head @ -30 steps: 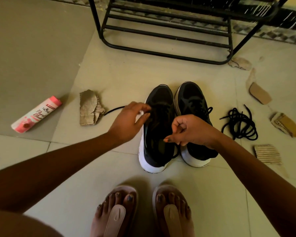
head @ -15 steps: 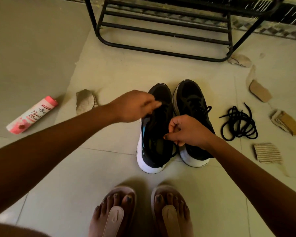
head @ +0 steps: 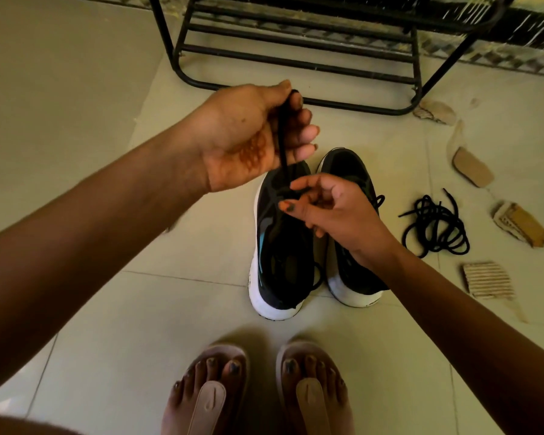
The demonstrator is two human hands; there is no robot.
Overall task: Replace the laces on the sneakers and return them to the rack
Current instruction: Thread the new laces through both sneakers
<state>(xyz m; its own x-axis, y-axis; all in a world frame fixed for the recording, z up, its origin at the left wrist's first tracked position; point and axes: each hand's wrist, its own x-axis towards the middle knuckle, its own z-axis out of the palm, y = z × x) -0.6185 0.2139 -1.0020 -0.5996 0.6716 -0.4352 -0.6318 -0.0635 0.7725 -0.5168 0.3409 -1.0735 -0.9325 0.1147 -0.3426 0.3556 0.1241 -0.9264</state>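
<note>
A pale tiled floor is seen. A pair of black, white-soled sneakers is stood side by side on it, below the right hand. A coiled black lace is laid to the right of that hand, and torn cardboard scraps are scattered further right. A black metal rack is stood beyond the left hand.

Floor: pale square tiles with thin grout lines. Four cardboard scraps lie on it at the right, well apart from one another: a crumpled scrap farthest off, then a flat scrap, a folded scrap, and a ribbed scrap nearest. A patterned strip borders the far edge. Beige sandals, worn on feet, stand at the bottom edge.
</note>
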